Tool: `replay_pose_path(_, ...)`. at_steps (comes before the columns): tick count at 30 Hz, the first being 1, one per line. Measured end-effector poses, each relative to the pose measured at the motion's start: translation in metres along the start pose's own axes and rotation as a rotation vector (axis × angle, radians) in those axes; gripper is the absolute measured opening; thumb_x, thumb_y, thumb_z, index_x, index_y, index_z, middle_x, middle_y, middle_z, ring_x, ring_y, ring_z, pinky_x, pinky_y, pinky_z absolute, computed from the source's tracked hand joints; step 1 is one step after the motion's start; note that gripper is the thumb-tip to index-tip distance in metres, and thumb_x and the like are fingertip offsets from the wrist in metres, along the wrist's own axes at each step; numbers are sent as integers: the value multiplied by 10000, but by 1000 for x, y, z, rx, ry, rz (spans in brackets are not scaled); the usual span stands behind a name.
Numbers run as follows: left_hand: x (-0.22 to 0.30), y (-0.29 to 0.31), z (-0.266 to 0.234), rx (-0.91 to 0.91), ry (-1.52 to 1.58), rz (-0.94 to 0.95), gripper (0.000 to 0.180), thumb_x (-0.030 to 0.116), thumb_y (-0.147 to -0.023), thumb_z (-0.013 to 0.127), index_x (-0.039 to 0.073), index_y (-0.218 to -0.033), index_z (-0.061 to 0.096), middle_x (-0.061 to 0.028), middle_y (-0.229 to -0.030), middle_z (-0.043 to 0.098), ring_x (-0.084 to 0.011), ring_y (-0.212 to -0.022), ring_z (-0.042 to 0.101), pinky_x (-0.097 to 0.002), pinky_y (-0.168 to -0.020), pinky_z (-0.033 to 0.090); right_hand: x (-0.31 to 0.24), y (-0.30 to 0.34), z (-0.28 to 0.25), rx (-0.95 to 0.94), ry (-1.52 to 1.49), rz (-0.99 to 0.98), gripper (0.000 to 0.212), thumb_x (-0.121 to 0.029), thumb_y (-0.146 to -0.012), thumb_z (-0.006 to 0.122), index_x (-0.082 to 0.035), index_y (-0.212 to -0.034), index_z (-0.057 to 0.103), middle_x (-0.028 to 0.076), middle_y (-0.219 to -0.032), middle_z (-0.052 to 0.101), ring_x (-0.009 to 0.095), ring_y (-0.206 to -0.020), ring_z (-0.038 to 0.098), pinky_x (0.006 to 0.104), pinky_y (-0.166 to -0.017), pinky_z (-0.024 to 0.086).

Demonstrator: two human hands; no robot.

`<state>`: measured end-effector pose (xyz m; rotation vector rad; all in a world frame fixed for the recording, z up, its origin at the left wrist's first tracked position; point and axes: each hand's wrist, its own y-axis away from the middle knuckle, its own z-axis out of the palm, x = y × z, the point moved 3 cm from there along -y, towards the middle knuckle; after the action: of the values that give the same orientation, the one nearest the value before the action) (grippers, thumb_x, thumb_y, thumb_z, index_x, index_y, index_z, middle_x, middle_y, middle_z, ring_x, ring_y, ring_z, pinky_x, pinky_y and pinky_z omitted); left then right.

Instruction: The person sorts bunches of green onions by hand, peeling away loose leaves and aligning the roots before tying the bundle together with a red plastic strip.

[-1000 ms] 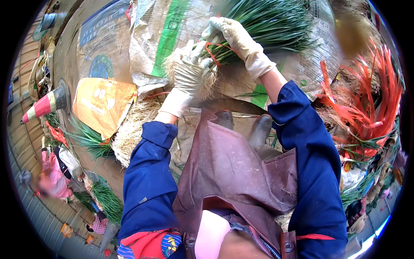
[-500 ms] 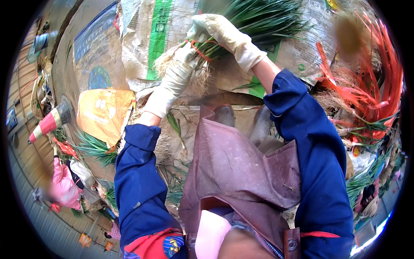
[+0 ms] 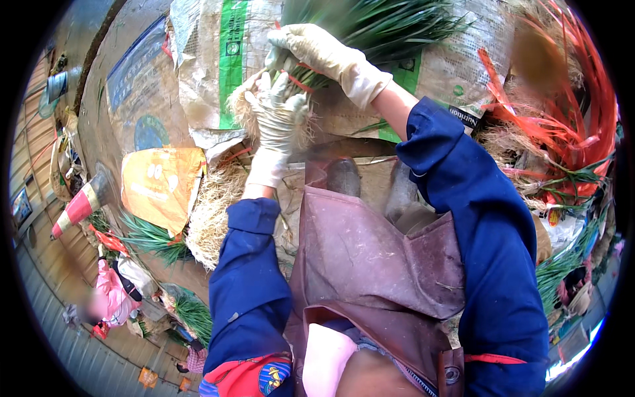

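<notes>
A thick bundle of green onions (image 3: 390,30) lies at the top, dark leaves to the right and pale stringy roots toward the lower left. A red plastic strip (image 3: 302,87) goes around it near the root end. My right hand (image 3: 324,56), in a whitish glove, is closed at the strip above the bundle, and a bit of red sticks out past the fingers. My left hand (image 3: 278,116), also gloved, is in front of the roots with its fingers spread apart. Part of the strip and the stems are hidden behind my hands.
More roots (image 3: 215,215) and an orange sack (image 3: 162,182) lie at the left, near a red-and-white cone (image 3: 79,205). Red plastic strips (image 3: 575,126) are heaped at the right. Flattened sacks (image 3: 456,79) cover the ground. A person in pink (image 3: 114,294) is at the lower left.
My left hand has loosened from the root end and spread its fingers, its forearm shifting right. My right hand has moved slightly left, still closed at the strip.
</notes>
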<state>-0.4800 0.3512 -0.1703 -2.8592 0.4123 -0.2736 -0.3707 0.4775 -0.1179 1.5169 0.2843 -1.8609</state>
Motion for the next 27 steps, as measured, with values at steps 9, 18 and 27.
replay_pose_path(9,-43,-2,9,-166,936,-415,274,100,-662,733,114,-916,632,-150,-1281,429,-357,-1142,455,-553,-952,322,2,-3,-7,75,152,-42,315,-346,-910,536,-57,-863,651,49,-776,662,98,-680,575,249,-651,448)
replay_pose_path(18,46,-38,-11,-211,-135,-506,1130,456,-525,780,-68,-1368,240,-206,-1366,325,-364,-1309,256,-583,-1069,124,-2,15,9,31,-56,-46,281,-279,-880,588,-7,-830,641,74,-713,627,159,-689,573,277,-700,452)
replay_pose_path(27,-5,-7,56,-286,-402,-307,691,361,-833,470,0,-1389,273,-131,-1419,317,-322,-1350,219,-625,-1059,84,15,113,22,-100,126,54,270,-198,-861,557,-26,-653,559,95,-607,527,179,-582,525,318,-592,458)
